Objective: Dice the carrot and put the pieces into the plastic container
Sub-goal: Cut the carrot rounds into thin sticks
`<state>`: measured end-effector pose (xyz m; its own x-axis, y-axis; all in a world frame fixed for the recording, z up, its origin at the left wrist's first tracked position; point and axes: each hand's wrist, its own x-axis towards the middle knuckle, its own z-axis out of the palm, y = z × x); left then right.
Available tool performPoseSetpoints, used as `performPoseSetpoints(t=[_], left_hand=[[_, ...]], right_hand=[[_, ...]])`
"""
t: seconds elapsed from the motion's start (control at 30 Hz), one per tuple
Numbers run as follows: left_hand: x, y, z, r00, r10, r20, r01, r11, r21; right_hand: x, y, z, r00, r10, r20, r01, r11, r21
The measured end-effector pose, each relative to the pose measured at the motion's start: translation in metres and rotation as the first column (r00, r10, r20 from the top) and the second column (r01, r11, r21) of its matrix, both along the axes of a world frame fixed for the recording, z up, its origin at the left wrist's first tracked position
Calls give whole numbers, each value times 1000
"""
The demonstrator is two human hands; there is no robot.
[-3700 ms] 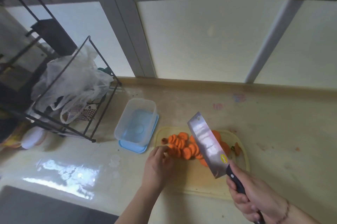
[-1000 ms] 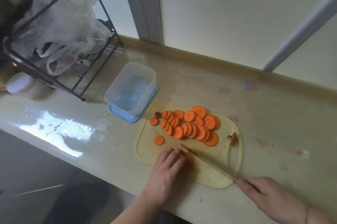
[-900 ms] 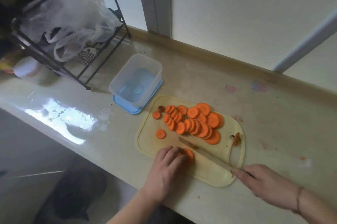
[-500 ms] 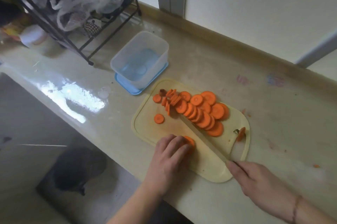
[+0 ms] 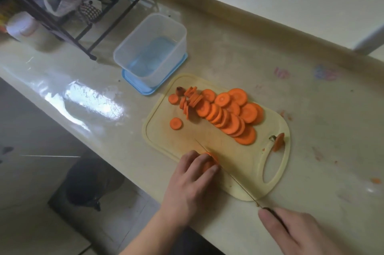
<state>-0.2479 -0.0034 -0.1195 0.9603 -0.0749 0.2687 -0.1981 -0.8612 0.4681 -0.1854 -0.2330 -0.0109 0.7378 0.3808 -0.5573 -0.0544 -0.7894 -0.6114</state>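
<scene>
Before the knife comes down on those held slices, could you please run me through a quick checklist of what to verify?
1. Left hand steadies the small stack of carrot slices on the cutting board: ok.
2. Fingertips clear of the blade: not ok; the knife edge runs right beside them.
3. Right hand grip on the knife handle: ok.
4. Board fully supported: cannot tell; its near edge lies close to the counter's edge.
5. Plastic container open and in reach: ok, it stands empty on its blue lid beside the board.
6. Remaining slices clear of the cut: ok, piled at the board's far side.
</scene>
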Motion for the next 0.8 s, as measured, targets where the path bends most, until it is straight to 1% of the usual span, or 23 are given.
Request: performPoseSetpoints(t=[0.13,0.23,0.33,0.4,0.47,0.57,0.7,0.8], left_hand=[[2,1,2,1000,-2,-2,2,1000,-26],[3,0,4,1000,3,-1,-3,1000,-25],[3,1,5,1000,-10,-14,9,999,-34],[4,2,6,1000,-21,-10,20,999,-42],[6,2,7,1000,-19,4,19,999,-42],[4,1,6,999,9,33,-8,999,-48],[4,-2,7,996,45,82,-40,997,-58],[4,-2,6,995,46,93,-40,997,-64]], right_hand=[[1,-7,-3,1000,19,0,-19,1000,-14],[-1,-11,-6,998,51,23,-49,996,-77],[1,-5,-9,996,87,33,-83,992,-97],[8,8,-13,991,133,11,-132,989,-67],[17,23,-16,990,139,-3,-139,990,-4],[25,33,-19,987,157,36,-159,986,58],[20,23,-13,995,99,23,-100,994,46],[13,19,-5,996,90,2,-90,995,30]])
